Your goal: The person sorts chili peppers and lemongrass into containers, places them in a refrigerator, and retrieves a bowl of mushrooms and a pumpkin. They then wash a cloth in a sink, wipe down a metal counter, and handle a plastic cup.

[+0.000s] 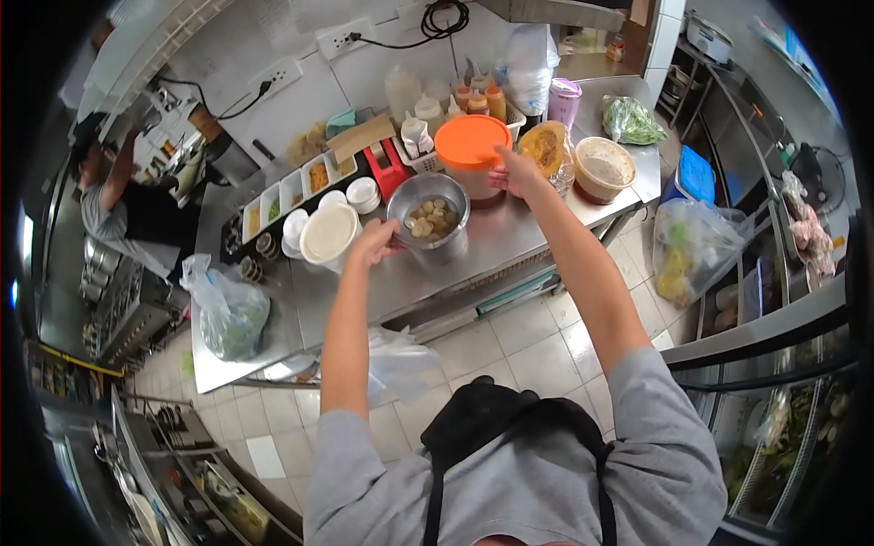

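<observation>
A round metal pot (444, 247) stands on the steel counter, with pale round slices in liquid inside it. My left hand (374, 243) is closed at the left side of its rim. Just behind and to the right stands a tall plastic tub with a bright orange lid (472, 141). The fingers of my right hand (519, 174) are bent against the right edge of this tub, under the lid's rim. A cream-coloured lidded container (330, 234) sits left of my left hand. Right of my right hand are a cut pumpkin (543, 148) and a bowl of brownish contents (604, 169).
Squeeze bottles (494, 102) fill a white basket behind the tub. Trays of cut ingredients (289, 188) line the back left. Bagged greens lie at both counter ends (231, 309) (634, 120). Another person (137, 196) works at the far left. Shelving (765, 323) stands right.
</observation>
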Available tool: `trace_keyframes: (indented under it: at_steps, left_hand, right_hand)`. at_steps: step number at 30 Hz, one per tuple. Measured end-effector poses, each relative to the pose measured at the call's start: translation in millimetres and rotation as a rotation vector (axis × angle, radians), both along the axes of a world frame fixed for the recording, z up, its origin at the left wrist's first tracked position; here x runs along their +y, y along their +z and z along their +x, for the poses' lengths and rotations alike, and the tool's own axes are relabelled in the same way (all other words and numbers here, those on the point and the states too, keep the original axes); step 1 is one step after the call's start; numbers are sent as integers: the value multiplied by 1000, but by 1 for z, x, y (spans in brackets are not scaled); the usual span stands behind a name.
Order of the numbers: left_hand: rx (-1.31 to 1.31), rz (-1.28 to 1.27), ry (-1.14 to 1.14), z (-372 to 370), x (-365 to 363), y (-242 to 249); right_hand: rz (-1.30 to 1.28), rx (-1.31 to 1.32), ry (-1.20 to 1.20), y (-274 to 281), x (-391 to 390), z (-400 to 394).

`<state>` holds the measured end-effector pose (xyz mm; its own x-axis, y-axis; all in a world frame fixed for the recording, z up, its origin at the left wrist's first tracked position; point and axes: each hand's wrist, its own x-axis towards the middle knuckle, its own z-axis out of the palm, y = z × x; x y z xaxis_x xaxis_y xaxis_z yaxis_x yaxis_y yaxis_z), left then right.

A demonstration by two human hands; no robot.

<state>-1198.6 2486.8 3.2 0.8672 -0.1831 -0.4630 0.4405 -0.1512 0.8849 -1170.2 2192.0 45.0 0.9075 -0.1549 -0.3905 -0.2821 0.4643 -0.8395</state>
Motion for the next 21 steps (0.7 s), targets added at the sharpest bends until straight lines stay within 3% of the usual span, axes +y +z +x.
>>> trace_keyframes:
  at_steps: [1,5,11,17,21]
  left_hand:
    - [-10,-25,28,-2,2,-5]
    - [109,-230,36,-22,11,-23]
    - [133,-298,93,-51,30,-25]
    - [113,-268,21,-44,60,-46]
    - [131,-258,85,-70,45,-28]
  right_hand:
    - [-20,-36,109,-6,-1,13]
    - [36,32,10,-6,-1,17]
    - [161,-82,-57,15,3,-55]
    - [174,-96,6,48,-46,-219]
    - [92,-16,-37,0,-79,-348]
